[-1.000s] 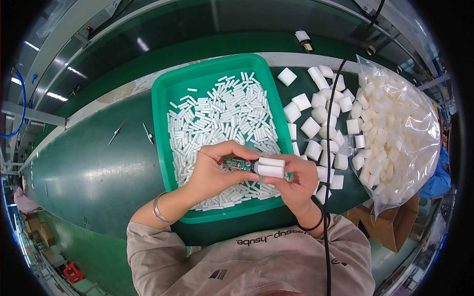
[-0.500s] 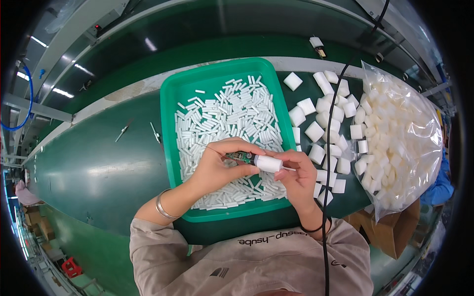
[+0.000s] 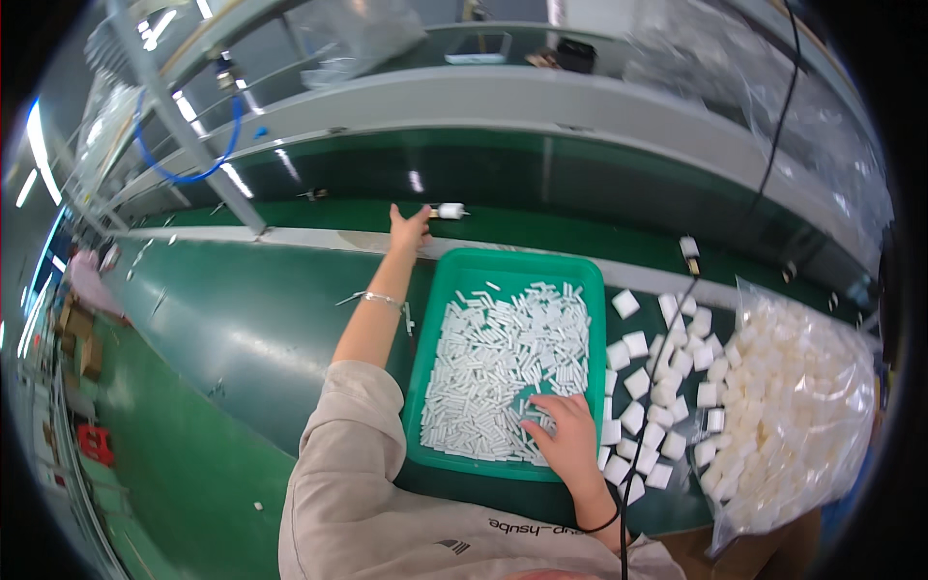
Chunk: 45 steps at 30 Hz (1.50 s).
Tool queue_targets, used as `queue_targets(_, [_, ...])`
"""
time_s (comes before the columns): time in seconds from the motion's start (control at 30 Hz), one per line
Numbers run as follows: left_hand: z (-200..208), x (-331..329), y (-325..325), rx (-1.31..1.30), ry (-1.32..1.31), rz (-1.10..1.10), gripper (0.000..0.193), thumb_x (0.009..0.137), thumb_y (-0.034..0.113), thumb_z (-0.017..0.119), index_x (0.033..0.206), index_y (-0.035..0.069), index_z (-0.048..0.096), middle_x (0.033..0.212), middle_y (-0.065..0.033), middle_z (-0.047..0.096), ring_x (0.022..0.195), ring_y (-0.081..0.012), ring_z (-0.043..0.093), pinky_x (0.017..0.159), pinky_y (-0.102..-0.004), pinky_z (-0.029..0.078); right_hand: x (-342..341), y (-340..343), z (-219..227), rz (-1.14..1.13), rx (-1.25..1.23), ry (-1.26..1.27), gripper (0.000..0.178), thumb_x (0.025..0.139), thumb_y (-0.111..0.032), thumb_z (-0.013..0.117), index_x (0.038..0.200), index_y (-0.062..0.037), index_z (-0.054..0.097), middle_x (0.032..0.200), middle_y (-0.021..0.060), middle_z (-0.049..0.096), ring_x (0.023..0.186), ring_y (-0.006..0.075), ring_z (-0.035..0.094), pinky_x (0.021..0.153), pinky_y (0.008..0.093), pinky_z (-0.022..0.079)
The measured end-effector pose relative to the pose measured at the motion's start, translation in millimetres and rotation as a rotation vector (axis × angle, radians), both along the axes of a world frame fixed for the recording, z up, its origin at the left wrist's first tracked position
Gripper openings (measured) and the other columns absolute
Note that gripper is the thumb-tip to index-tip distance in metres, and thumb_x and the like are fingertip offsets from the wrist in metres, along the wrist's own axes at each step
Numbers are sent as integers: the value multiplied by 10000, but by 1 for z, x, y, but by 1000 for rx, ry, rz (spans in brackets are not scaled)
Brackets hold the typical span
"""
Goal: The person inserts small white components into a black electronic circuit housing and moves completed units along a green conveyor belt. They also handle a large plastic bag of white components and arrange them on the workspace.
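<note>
My left hand (image 3: 410, 230) reaches over the far table edge to the green belt, thumb and fingers apart. Right beside its fingertips lies a small electronic assembly with a white foam cap (image 3: 450, 211), a thin tip sticking out of the cap. Whether a fingertip still touches the assembly's near end is hard to make out. My right hand (image 3: 568, 437) is low in the right side of the green tray (image 3: 420, 387), thumb and index finger spread over many short white sticks (image 3: 503, 358). No stick shows clearly between those fingers.
White foam blocks (image 3: 636, 384) lie scattered right of the tray, beside a clear bag (image 3: 802, 416) full of them. A black cable (image 3: 633, 464) hangs across the right side. Another capped assembly (image 3: 689, 249) lies on the belt. Thin parts (image 3: 409, 319) rest left of the tray.
My hands have parted. The capped assembly they held together over the tray is on the belt by my left hand, and my right hand has lowered among the sticks. The view has shifted.
</note>
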<state>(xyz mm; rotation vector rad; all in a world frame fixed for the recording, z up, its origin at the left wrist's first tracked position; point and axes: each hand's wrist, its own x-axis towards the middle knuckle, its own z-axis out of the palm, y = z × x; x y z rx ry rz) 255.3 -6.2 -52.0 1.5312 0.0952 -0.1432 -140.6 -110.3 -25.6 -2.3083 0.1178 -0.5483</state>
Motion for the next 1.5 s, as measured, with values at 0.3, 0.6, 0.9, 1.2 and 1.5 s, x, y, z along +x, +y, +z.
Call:
queue_targets(0.3, [11, -238, 178, 722, -532, -168, 618, 780, 304, 607, 1285, 65, 343, 1328, -191, 307, 1157, -321, 343, 963, -394, 304, -7, -2, -12, 75, -151, 18, 407, 545, -221, 744, 888, -42, 617, 779, 85, 555, 783, 267, 499, 707, 358, 398])
queue_targets(0.6, [-13, -316, 235, 973, -660, 536, 566, 812, 332, 539, 1281, 90, 337, 1267, -144, 374, 1136, -339, 352, 935, -413, 318, 5, 3, -16, 204, -167, -71, 341, 589, -200, 731, 866, -45, 606, 796, 87, 560, 796, 266, 494, 730, 352, 391])
queue_targets(0.9, [-20, -320, 238, 942, -650, 594, 530, 827, 360, 511, 1279, 138, 346, 1289, -106, 354, 1142, -310, 363, 918, -419, 320, -8, 17, -2, 412, -330, -175, 679, 591, -316, 714, 1177, -59, 486, 981, 134, 530, 892, 317, 438, 823, 394, 350])
queue_targets(1.2, [-17, -321, 241, 847, -633, 547, 417, 830, 297, 508, 1197, 112, 441, 1219, -89, 437, 1089, -280, 427, 909, -376, 331, -10, 13, -6, 261, -343, 4, 711, 545, -287, 749, 1167, -55, 493, 1009, 138, 490, 916, 316, 421, 817, 402, 357])
queue_targets(1.5, [-12, -313, 238, 834, -587, 522, 377, 810, 258, 533, 1147, 99, 474, 1188, -78, 466, 1070, -274, 448, 886, -373, 346, -2, 3, -15, 163, -285, 51, 493, 530, -173, 741, 985, -57, 592, 898, 106, 523, 848, 287, 451, 765, 370, 378])
